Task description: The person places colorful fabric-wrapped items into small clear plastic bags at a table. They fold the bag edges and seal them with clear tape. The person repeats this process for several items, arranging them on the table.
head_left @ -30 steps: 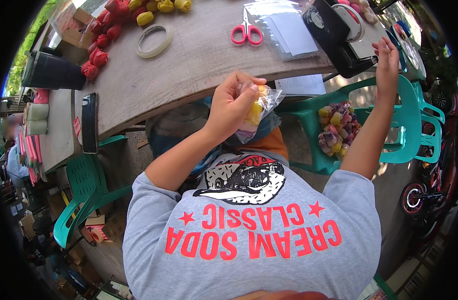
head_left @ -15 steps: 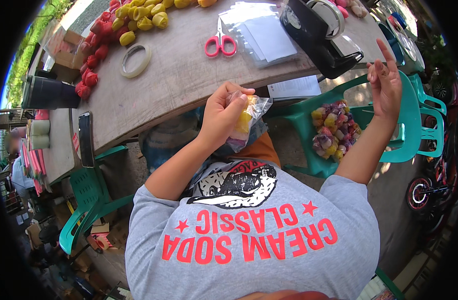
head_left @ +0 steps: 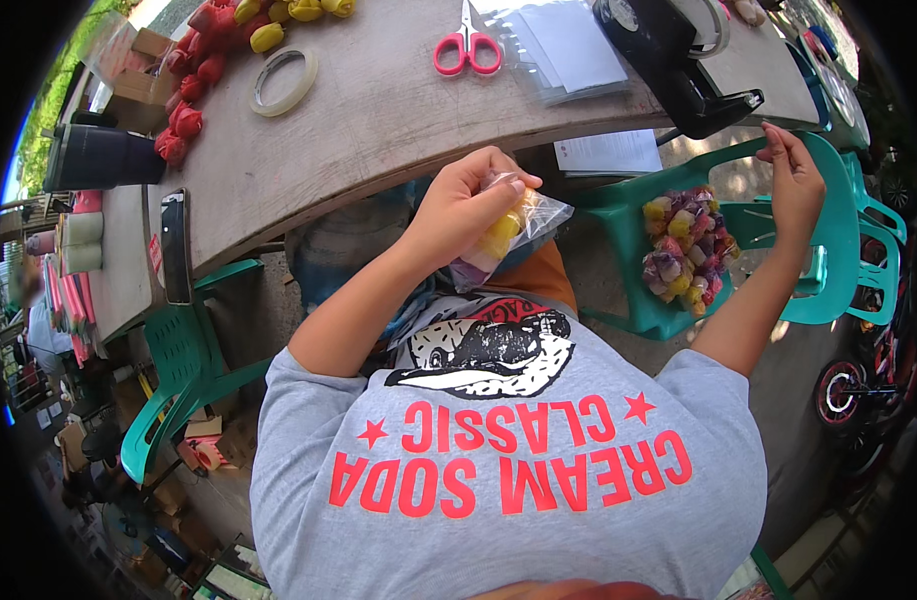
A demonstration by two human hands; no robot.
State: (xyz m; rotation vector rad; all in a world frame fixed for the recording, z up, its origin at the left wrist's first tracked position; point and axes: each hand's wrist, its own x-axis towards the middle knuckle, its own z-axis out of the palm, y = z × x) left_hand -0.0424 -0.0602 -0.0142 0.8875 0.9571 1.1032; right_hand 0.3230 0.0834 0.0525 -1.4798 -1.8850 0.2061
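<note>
My left hand [head_left: 478, 195] is closed round the gathered top of a small clear plastic bag [head_left: 509, 228], held in front of my body at the table's near edge. Yellow and purplish pieces show through the film. Out to the right, my right hand [head_left: 793, 175] has its thumb and fingertips pinched together just below the front end of a black tape dispenser [head_left: 693, 95]. Whatever is in that pinch is too small to make out. A roll of clear tape [head_left: 713, 28] sits in the dispenser.
On the table [head_left: 378, 120] lie pink-handled scissors [head_left: 467, 53], clear sleeves with white cards [head_left: 568, 50], a tape roll [head_left: 284, 82], and red and yellow artificial flower heads [head_left: 185, 122]. Several filled bags [head_left: 686, 245] rest on a green chair [head_left: 618, 240]. A phone [head_left: 176, 245] lies left.
My right hand has gone from raised, spread fingers to a pinch by the dispenser's front end. The left hand still grips the bag. The whole view has shifted slightly.
</note>
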